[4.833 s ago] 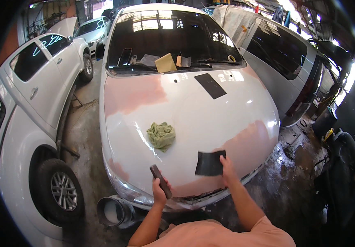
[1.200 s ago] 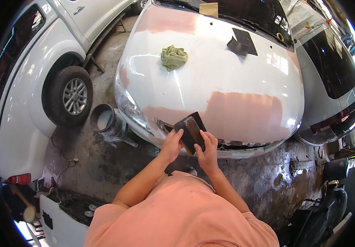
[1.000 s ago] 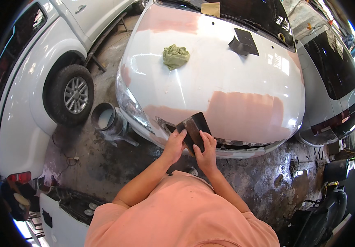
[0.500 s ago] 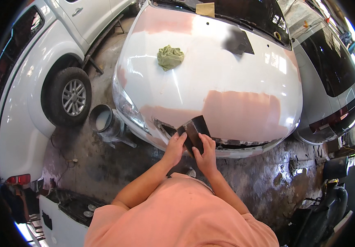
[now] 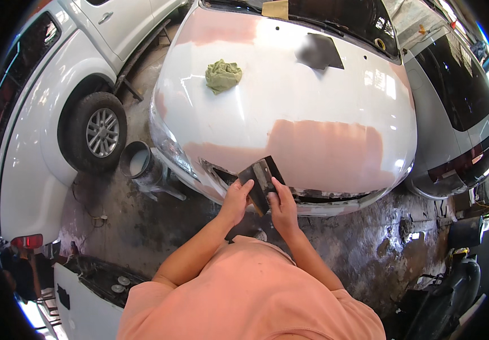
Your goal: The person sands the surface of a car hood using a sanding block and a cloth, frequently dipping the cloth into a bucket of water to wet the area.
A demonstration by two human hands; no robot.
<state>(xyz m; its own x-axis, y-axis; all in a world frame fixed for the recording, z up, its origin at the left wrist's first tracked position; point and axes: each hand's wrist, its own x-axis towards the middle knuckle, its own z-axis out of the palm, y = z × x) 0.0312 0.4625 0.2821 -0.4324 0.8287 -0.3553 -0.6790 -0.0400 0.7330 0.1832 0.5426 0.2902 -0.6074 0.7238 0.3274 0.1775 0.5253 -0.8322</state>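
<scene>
In front of my body, above the front edge of a white car hood, I hold a dark sheet of sandpaper with folds in it. My left hand grips its left side, thumb on top. On the right side, my right hand is closed on the same sheet, fingers along its edge. A brownish strip shows at the sheet's lower end; whether a block sits inside cannot be made out. Pinkish filler patches cover parts of the hood. A crumpled green cloth lies on it, and farther back another dark sheet.
A dark bucket with pale liquid stands left of the headlight. Beyond it is a white pickup's wheel. A grey car stands close on the right. Behind me lie a white panel and black parts. The floor looks wet.
The sandpaper has turned in my hands and now shows a greyer face. Both hands have shifted their grip slightly. The hood and cloth appear slightly farther left in the view.
</scene>
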